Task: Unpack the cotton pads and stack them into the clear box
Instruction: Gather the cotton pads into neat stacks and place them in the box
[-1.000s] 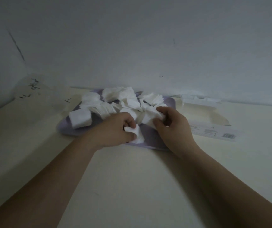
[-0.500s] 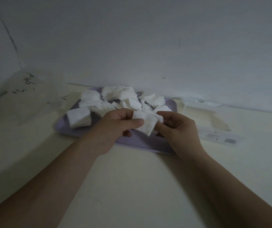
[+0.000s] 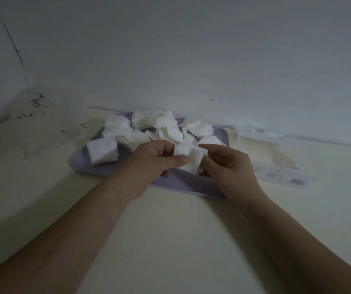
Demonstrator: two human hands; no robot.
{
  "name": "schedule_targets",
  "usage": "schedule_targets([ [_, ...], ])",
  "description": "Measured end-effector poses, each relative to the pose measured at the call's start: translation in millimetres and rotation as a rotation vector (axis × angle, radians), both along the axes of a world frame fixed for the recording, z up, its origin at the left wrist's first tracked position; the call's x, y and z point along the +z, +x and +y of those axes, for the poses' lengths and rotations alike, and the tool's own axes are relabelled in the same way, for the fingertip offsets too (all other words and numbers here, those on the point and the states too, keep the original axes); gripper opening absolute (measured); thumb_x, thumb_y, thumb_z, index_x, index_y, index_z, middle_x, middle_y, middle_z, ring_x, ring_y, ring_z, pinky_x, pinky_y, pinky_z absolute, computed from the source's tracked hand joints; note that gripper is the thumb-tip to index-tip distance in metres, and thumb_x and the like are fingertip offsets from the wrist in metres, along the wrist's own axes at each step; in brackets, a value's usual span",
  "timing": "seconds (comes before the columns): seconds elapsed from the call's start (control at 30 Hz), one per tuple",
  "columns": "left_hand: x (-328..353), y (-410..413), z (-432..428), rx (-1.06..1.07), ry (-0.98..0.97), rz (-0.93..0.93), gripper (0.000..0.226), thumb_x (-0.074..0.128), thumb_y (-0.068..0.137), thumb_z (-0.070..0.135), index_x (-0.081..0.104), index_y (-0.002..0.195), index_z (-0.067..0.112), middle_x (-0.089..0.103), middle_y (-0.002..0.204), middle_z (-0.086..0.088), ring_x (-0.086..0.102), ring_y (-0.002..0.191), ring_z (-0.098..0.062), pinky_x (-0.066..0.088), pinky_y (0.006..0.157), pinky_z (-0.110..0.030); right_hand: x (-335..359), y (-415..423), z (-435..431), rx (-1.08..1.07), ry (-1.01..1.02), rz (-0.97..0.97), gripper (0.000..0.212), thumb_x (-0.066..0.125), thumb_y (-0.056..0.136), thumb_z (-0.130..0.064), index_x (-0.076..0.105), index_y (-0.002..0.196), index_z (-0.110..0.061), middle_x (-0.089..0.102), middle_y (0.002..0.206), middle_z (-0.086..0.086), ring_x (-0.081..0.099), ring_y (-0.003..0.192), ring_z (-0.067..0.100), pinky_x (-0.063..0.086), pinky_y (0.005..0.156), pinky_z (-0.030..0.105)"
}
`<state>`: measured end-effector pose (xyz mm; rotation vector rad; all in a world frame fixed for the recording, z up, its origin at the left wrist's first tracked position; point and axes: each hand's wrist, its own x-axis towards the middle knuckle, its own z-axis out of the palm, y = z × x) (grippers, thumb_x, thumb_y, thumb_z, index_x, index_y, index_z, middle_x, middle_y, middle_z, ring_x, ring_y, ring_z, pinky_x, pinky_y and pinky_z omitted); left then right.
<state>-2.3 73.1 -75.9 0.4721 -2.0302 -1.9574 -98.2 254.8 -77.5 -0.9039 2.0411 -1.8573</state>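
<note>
Evidently early: left hand (image 3: pixel 149 162) and right hand (image 3: pixel 231 166) fingers (image 3: pixel 178 159) pinch a few pads (image 3: pixel 192 161) over the tray (image 3: pixel 183 184); the heap (image 3: pixel 161 128) lies unstacked (box (image 3: pixel 49 126), upper left, contents unclear).

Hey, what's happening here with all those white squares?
A person is sorting cotton pads. The left hand pinches a small bunch above the purple tray; the right hand holds its other edge. More pads lie loose on the tray, one neat stack at its left. Opened packaging lies to the right.
</note>
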Motion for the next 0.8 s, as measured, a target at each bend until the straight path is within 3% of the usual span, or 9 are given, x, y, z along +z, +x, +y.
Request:
schedule_targets([
  [0.07, 1, 0, 1, 0.027, -0.015, -0.005, 0.023, 0.085, 0.081, 0.018, 0.076, 0.097, 0.005, 0.074, 0.091, -0.016, 0.056, 0.072, -0.013, 0.045, 0.060, -0.026, 0, 0, 0, 0.008, -0.052, -0.069, 0.017, 0.067, 0.099, -0.012, 0.079, 0.112, -0.014, 0.080, 0.099, 0.011, 0.075, 0.094, 0.027, 0.058, 0.094, 0.060],
  [0.13, 0, 0, 4, 0.058, -0.047, -0.012, 0.028, 0.087, 0.080, 0.020, 0.072, 0.094, 0.001, 0.066, 0.078, -0.008, 0.052, 0.063, -0.009, 0.043, 0.055, -0.023, 2, 1, 0, 0.032, -0.081, -0.132, 0.022, 0.073, 0.093, -0.022, 0.079, 0.113, -0.014, 0.080, 0.102, 0.011, 0.075, 0.099, 0.030, 0.058, 0.096, 0.057],
  [0.23, -1, -1, 10, 0.090, -0.075, -0.018, 0.032, 0.089, 0.078, 0.021, 0.070, 0.095, 0.002, 0.063, 0.075, -0.002, 0.050, 0.062, -0.010, 0.043, 0.051, -0.021, -1, 1, -1, 0.027, -0.014, -0.055, 0.041, 0.089, 0.079, -0.031, 0.076, 0.115, -0.018, 0.080, 0.094, 0.002, 0.074, 0.085, 0.019, 0.060, 0.088, 0.046],
  [0.33, 0, -1, 13, 0.130, -0.089, -0.011, 0.034, 0.091, 0.075, 0.019, 0.069, 0.101, 0.018, 0.063, 0.077, 0.000, 0.054, 0.064, -0.009, 0.043, 0.052, -0.020, -8, -3, -4, -0.027, 0.044, 0.069, 0.031, 0.083, 0.083, -0.023, 0.075, 0.114, -0.022, 0.080, 0.098, -0.001, 0.076, 0.094, 0.021, 0.059, 0.093, 0.052],
  [0.43, 0, 2, 12, 0.040, -0.116, -0.005, 0.044, 0.090, 0.077, 0.015, 0.070, 0.115, 0.024, 0.064, 0.081, -0.011, 0.056, 0.065, -0.011, 0.045, 0.058, -0.023, -10, -6, -2, -0.008, 0.039, 0.088, 0.025, 0.073, 0.091, -0.001, 0.075, 0.111, -0.016, 0.080, 0.106, 0.000, 0.075, 0.105, 0.018, 0.056, 0.101, 0.050],
  [0.53, 0, 3, 16, -0.040, -0.136, 0.023, 0.030, 0.083, 0.083, 0.003, 0.074, 0.109, 0.016, 0.075, 0.088, -0.018, 0.064, 0.075, -0.014, 0.052, 0.070, -0.025, -8, -4, -2, 0.003, 0.118, 0.167, 0.032, 0.063, 0.093, 0.007, 0.075, 0.110, -0.018, 0.080, 0.108, -0.003, 0.073, 0.107, 0.011, 0.056, 0.102, 0.038],
  [0.67, -2, 1, 18, 0.010, -0.280, -0.023, 0.023, 0.080, 0.083, 0.000, 0.075, 0.102, 0.011, 0.050, 0.056, 0.007, 0.043, 0.050, -0.002, 0.035, 0.051, -0.013, -4, 1, -3, -0.068, 0.305, 0.275, 0.045, 0.058, 0.089, 0.005, 0.071, 0.125, -0.021, 0.075, 0.114, -0.008, 0.068, 0.103, -0.003, 0.046, 0.088, 0.003],
  [0.8, -2, 0, 18, 0.027, -0.280, -0.026, 0.025, 0.085, 0.081, 0.005, 0.075, 0.102, 0.013, 0.042, 0.047, 0.014, 0.036, 0.045, -0.002, 0.030, 0.047, -0.015, -3, 5, -4, -0.092, 0.377, 0.272, 0.048, 0.058, 0.092, -0.004, 0.064, 0.136, -0.022, 0.072, 0.117, -0.010, 0.066, 0.107, 0.002, 0.041, 0.085, -0.002],
])
